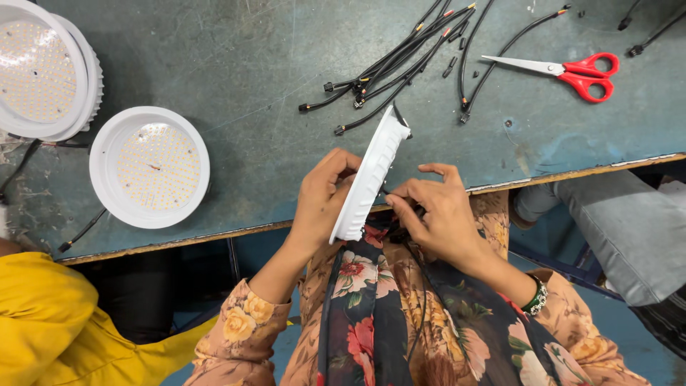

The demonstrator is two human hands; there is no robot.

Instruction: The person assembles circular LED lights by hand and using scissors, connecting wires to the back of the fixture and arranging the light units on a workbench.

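My left hand [323,196] grips a round white lamp housing [371,175] held on edge over the front edge of the table [286,64]. Its ribbed rim faces me. My right hand [436,211] sits against the back of the housing, with fingertips pinching a thin black wire [421,286] that hangs down over my lap. Where the wire meets the housing is hidden by my fingers.
A bundle of black cables with connectors [400,61] lies behind the housing. Red-handled scissors [572,71] rest at the far right. Two white round lamps with dotted panels [150,166] [43,68] sit at left. People sit at both sides: a yellow sleeve [64,322], a grey trouser leg [622,221].
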